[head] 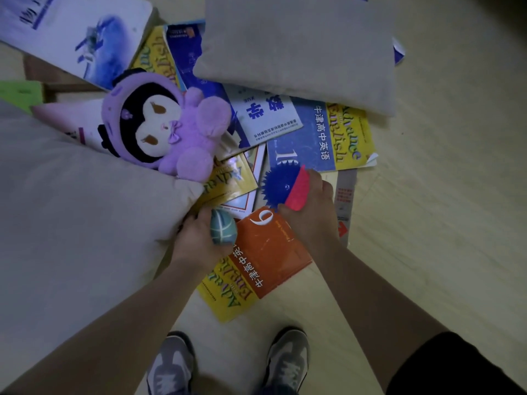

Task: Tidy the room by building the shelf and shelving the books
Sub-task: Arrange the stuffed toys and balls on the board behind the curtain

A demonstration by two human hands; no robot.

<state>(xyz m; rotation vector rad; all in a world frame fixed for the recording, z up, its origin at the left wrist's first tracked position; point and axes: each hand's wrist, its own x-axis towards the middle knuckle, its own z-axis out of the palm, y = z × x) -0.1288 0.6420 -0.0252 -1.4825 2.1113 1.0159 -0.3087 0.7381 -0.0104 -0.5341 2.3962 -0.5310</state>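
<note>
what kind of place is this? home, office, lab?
Likely a home, perhaps a bedroom or playroom, seen at floor level: pale wood-look floor, beige cushions, a plush toy and school textbooks strewn about. The left hand grips a teal ball, the right hand a spiky ball.

Home room, cushions (299, 44), plush toy (165, 124), floor books (322, 138)
</note>
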